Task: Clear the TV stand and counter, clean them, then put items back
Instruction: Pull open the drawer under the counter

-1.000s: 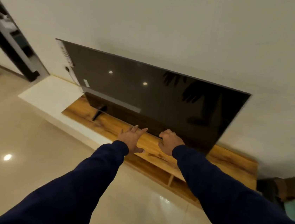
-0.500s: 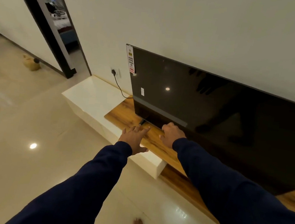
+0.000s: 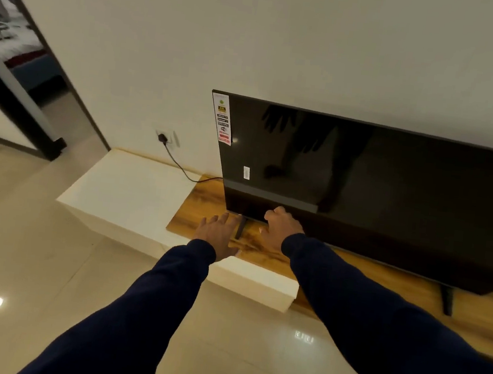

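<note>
Presently: television (image 3: 377, 186) on the wooden TV stand surface (image 3: 204, 222), placement step, by appearance.
Left hand (image 3: 218, 234) flat, released; right hand (image 3: 281, 224) curled, grasping the lower bezel; next, judged: steady the set.

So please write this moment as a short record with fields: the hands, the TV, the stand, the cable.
left hand: open, fingers straight, over the wooden stand top near the TV foot
right hand: fingers curled at the bottom edge of the TV; grip not clear
TV: off, standing on the wooden stand, sticker at top left corner
cable: black, runs from wall socket to behind the TV
white counter: left of the stand
</note>
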